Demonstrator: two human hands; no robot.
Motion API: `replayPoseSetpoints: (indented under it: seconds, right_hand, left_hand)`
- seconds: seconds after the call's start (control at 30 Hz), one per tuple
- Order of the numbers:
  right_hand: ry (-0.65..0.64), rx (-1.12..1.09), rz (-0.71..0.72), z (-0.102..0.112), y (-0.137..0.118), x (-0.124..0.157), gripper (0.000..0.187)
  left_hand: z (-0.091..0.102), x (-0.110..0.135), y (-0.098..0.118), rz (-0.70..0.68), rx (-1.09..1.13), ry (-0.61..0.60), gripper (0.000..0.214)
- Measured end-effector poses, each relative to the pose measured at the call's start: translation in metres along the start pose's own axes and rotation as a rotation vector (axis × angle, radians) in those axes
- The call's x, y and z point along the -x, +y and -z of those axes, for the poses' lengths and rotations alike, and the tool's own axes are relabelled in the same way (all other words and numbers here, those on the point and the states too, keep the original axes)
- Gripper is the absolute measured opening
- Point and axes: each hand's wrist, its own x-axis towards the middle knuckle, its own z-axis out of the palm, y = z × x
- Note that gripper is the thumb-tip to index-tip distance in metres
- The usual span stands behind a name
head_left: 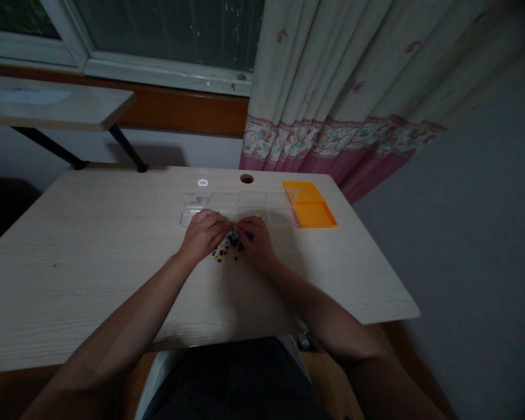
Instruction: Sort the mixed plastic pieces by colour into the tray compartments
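Observation:
My left hand (205, 234) and my right hand (259, 244) meet fingertip to fingertip over the table. Their fingers are pinched together; whatever lies between them is too small and dark to make out. Beneath and just in front of the fingers, a loose pile of tiny coloured pieces (222, 251) is spread on the wood, in black, yellow, green, white and blue. Right behind my hands stands a row of clear plastic trays (282, 217). Some green pieces (219, 214) show beside my left fingers, and my hands partly cover the trays.
An orange plastic case (312, 214) lies open at the right of the trays. On the pale wooden table (114, 245) are a white ring (202, 182) and a round cable hole (247, 179). A raised shelf (91, 111) stands at the back left; a curtain (306, 134) hangs behind.

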Motion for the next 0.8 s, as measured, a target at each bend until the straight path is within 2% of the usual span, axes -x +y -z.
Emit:
replayPoseSetpoints:
  seconds: [0.2,0.33,0.47,0.8]
  right_hand:
    - [-0.014,0.044,0.051,0.002,-0.002,0.002,0.024]
    - [-0.067,0.124,0.076,0.001,-0.002,0.005,0.022]
    - [-0.153,0.207,0.166,-0.003,-0.004,0.009,0.02]
    - [-0.235,0.312,0.252,-0.008,-0.013,0.014,0.025]
  left_hand:
    - [0.0,0.001,0.001,0.03,-0.046,0.031,0.022]
    - [0.0,0.0,-0.003,0.152,-0.027,0.098,0.021]
    - [0.0,0.0,-0.01,0.275,-0.042,0.2,0.022]
    - [-0.007,0.002,-0.017,0.346,-0.09,0.222,0.022]
